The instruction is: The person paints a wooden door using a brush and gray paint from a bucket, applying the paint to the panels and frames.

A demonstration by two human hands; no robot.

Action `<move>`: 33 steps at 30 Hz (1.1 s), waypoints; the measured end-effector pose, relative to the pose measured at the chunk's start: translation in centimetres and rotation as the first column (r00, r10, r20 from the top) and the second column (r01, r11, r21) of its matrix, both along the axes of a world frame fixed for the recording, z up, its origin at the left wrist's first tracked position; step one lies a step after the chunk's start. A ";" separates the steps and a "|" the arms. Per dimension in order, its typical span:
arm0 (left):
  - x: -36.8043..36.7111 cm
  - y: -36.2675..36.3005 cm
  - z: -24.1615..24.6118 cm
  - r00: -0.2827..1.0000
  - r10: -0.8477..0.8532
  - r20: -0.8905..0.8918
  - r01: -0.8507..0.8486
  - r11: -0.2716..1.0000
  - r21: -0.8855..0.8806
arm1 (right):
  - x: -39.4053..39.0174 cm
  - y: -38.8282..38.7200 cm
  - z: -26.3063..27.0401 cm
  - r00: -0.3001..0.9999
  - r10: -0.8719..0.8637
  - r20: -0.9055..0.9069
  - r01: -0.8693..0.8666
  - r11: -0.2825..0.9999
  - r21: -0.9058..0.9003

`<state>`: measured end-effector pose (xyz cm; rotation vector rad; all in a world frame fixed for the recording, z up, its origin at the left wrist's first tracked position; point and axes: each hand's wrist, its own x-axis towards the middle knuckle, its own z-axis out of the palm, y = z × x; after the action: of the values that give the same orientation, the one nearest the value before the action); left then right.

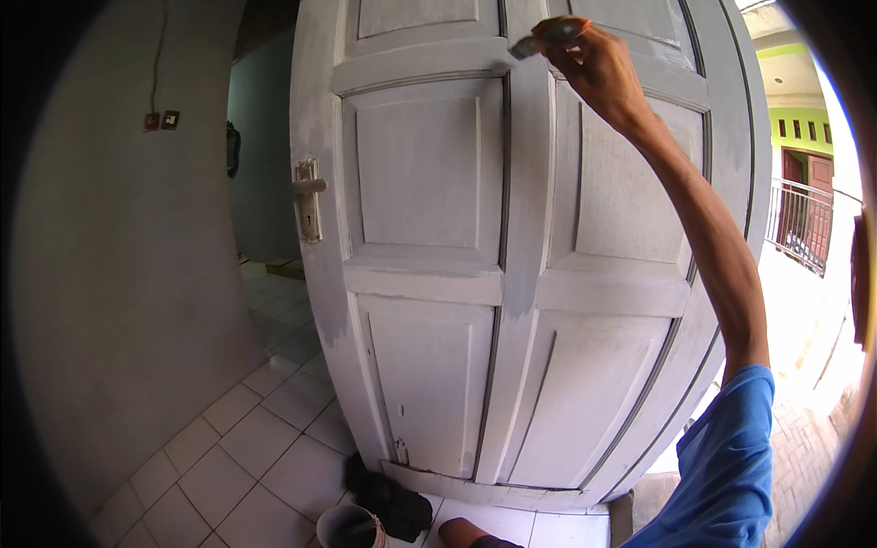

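My right hand (603,79) is raised high and grips a paintbrush (526,48) with an orange-red end on its handle. The bristles are at the upper part of the middle stile of a white-grey panelled wooden door (527,178); whether they touch it is hard to tell. Darker grey, uneven patches of paint show on the stiles, and the lower panels look paler. A lever handle with a paint-smeared metal lock plate (310,205) sits on the door's left edge. My left hand is out of view.
A paint bucket (378,531) and a crumpled black cloth (397,503) lie at the door's foot on white floor tiles (253,438). My bent knee (460,531) is beside them. Left stands a grey wall (137,274) with switches (161,121); right is a bright outdoor area with a railing (798,222).
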<state>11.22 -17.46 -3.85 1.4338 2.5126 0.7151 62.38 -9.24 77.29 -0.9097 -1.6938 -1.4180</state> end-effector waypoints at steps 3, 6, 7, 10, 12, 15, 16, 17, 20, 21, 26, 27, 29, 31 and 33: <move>0.0 -0.4 0.3 0.999 0.015 -0.035 -0.014 1.000 0.010 | -0.8 2.4 -1.1 0.956 0.240 -0.169 -0.243 0.970 0.002; 0.3 -0.7 1.9 0.999 -0.009 -0.032 0.008 0.999 -0.031 | -0.8 4.9 -2.2 0.919 0.303 -0.252 -0.309 0.951 0.015; 0.0 -0.8 1.6 0.999 -0.017 -0.030 0.017 1.000 0.001 | -0.5 4.7 -2.0 0.931 0.267 -0.250 -0.269 0.963 0.026; -0.2 -1.2 0.6 0.999 -0.025 -0.031 0.026 0.998 0.056 | -0.6 2.2 -3.0 0.976 0.144 -0.163 -0.109 0.972 0.206; -0.1 -1.4 1.0 0.999 -0.002 -0.054 0.005 0.999 0.047 | -1.5 1.9 -3.1 0.950 0.248 -0.190 -0.212 0.959 0.188; -0.1 -1.4 0.1 0.996 0.051 -0.074 -0.041 0.991 0.129 | -0.7 2.6 -2.4 0.941 0.263 -0.215 -0.243 0.963 0.116; -0.6 -1.3 -0.7 0.996 0.017 -0.087 -0.007 0.994 0.107 | -0.3 2.4 -1.8 0.950 0.239 -0.203 -0.220 0.969 0.111; -1.4 -1.1 -1.4 0.995 -0.018 -0.100 0.027 0.996 0.085 | 0.2 2.0 -1.1 0.958 0.214 -0.191 -0.197 0.975 0.106; -0.8 -0.3 -2.2 0.995 -0.040 -0.097 0.050 0.994 0.095 | 0.9 0.9 1.6 0.977 0.115 0.179 -0.148 0.972 0.182; -0.9 -0.5 -2.0 0.995 -0.023 -0.100 0.034 0.994 0.107 | 0.0 0.8 1.6 0.962 0.067 0.266 -0.120 0.975 0.188; -0.9 -1.0 -1.1 0.997 -0.009 -0.071 0.023 0.982 0.186 | -0.1 1.2 -2.4 0.873 -0.288 0.393 0.254 0.957 0.139; -0.6 -0.9 -1.0 0.997 -0.008 -0.073 0.021 0.984 0.174 | -0.3 0.2 -4.2 0.848 -0.299 0.438 0.264 0.954 0.139; -0.3 -0.7 -1.3 0.998 0.005 -0.066 0.006 0.985 0.175 | -0.9 -1.5 -7.7 0.912 -0.178 0.370 0.239 0.963 -0.127; -0.4 -0.8 -0.5 0.998 -0.001 -0.064 0.011 0.989 0.145 | -0.7 -2.5 -8.2 0.977 -0.016 0.212 0.083 0.947 -0.311; -0.5 -1.0 0.6 0.998 -0.031 -0.057 0.036 0.996 0.084 | -0.2 -2.6 -6.0 0.995 0.067 0.076 -0.040 0.948 -0.315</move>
<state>10.72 -18.44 -3.25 1.5410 2.5208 0.7960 62.18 -11.82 71.31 -0.9753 -2.0328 -1.1847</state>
